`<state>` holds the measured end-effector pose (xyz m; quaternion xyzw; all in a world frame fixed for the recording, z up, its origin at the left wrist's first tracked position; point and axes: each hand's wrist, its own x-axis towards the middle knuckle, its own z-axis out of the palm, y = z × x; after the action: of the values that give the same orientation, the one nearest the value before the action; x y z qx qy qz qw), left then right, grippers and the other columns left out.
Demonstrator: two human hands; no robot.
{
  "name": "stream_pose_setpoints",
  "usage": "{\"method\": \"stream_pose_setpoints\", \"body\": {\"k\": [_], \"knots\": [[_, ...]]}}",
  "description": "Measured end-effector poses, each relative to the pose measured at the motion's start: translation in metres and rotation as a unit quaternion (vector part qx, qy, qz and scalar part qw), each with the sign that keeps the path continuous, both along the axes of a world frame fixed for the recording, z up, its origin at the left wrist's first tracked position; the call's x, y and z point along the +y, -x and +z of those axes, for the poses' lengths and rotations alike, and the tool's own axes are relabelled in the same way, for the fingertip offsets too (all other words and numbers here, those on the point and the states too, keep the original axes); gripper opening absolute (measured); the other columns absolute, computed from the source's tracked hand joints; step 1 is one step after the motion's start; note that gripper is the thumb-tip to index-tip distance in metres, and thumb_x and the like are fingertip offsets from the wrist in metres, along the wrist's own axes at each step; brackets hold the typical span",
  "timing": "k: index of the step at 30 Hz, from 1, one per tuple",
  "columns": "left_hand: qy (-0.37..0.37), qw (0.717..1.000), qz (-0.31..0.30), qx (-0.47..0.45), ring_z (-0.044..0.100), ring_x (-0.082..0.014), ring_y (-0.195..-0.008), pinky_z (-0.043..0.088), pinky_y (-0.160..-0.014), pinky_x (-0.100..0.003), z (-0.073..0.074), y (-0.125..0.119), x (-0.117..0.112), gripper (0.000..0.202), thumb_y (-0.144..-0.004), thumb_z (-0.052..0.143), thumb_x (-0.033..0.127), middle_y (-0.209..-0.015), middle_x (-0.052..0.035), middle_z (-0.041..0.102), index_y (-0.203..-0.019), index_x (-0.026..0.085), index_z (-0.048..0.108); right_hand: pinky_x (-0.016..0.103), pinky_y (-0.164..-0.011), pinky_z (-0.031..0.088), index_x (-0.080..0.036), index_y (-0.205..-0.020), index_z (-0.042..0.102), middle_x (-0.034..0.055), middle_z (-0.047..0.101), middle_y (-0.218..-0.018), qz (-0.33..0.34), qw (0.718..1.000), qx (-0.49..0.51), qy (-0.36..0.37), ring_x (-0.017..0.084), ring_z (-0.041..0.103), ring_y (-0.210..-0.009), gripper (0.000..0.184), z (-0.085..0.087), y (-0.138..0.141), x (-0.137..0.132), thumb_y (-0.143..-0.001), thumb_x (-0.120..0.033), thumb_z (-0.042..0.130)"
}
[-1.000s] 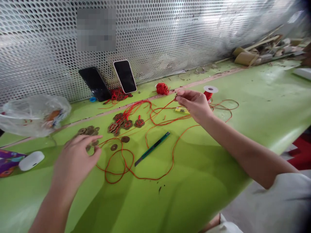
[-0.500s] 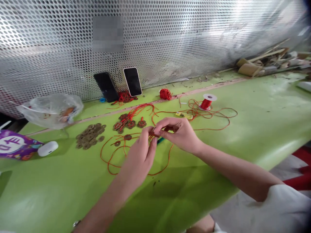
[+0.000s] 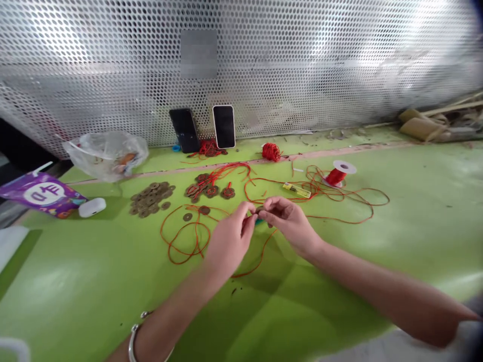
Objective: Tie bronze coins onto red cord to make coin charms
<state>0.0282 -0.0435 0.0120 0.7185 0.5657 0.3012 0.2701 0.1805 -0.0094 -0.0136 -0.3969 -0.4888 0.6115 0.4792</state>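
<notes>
Over the green tabletop, my left hand (image 3: 231, 241) pinches a brown holed coin (image 3: 259, 209) at its left side. Thumb and forefinger of my right hand (image 3: 292, 225) close on the same coin from the right; part of another coin shows just below. A teal object (image 3: 258, 221), mostly hidden, is under the fingertips. Red cord (image 3: 260, 259) runs from near the hands and loops across the table to the left. Two loose coins (image 3: 187, 216) lie by these loops. Farther back is a cluster of coins tied with red cord (image 3: 212, 191).
A heap of loose coins (image 3: 149, 199) lies left, near a white case (image 3: 92, 207), a purple packet (image 3: 45, 195) and a plastic bag (image 3: 107, 156). Two phones (image 3: 224, 126) lean on the perforated metal wall. Rightward are a red cord ball (image 3: 271, 152), a yellow-labelled item (image 3: 297, 190) and a spool (image 3: 344, 167).
The view has swung left, so things appear farther right. Both hands stay together, with fingers shifted so that the coin between them shows more plainly.
</notes>
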Motion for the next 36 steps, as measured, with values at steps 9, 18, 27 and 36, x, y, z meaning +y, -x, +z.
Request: {"method": "stream_pose_setpoints", "body": {"k": [9,18,27,36], "knots": [[0.037,0.995,-0.049,0.083,0.044,-0.0105,-0.047,0.028,-0.049,-0.022,-0.005,0.003,-0.017,0.014,-0.093,0.04,0.024,-0.055,0.006,0.048,-0.082,0.021,0.049,0.027,-0.07,0.055,-0.019,-0.078,0.066,0.0036,0.069,-0.077,0.116,0.986,-0.119,-0.03,0.015,0.066,-0.072,0.017,-0.011,-0.02,-0.012,-0.071,-0.032,0.075],[0.046,0.994,-0.094,0.039,0.049,-0.01,-0.055,0.032,-0.051,-0.022,-0.002,0.015,-0.015,0.013,-0.091,0.046,0.023,-0.064,0.0042,0.055,-0.081,0.021,0.053,0.023,-0.063,0.052,-0.019,-0.079,0.067,0.0045,0.068,-0.075,0.137,0.963,-0.226,-0.06,0.013,0.064,-0.068,0.017,-0.003,-0.038,-0.012,-0.08,-0.036,0.067],[0.064,0.996,-0.06,-0.033,0.049,-0.0089,-0.054,0.035,-0.05,-0.02,-0.002,0.025,-0.009,0.016,-0.091,0.045,0.028,-0.062,0.0044,0.052,-0.079,0.02,0.052,0.025,-0.063,0.054,-0.02,-0.083,0.066,0.0047,0.068,-0.076,0.097,0.977,-0.186,-0.025,0.015,0.065,-0.068,0.02,-0.002,-0.043,-0.006,-0.076,-0.038,0.072],[0.113,0.989,-0.053,-0.079,0.055,-0.0112,-0.059,0.04,-0.051,-0.021,-0.003,0.026,-0.006,0.019,-0.091,0.045,0.032,-0.065,0.0028,0.055,-0.079,0.02,0.052,0.024,-0.072,0.056,-0.021,-0.084,0.058,0.0026,0.065,-0.081,0.123,0.98,-0.154,-0.038,0.012,0.064,-0.074,0.015,-0.004,-0.042,-0.01,-0.078,-0.028,0.07]]}}
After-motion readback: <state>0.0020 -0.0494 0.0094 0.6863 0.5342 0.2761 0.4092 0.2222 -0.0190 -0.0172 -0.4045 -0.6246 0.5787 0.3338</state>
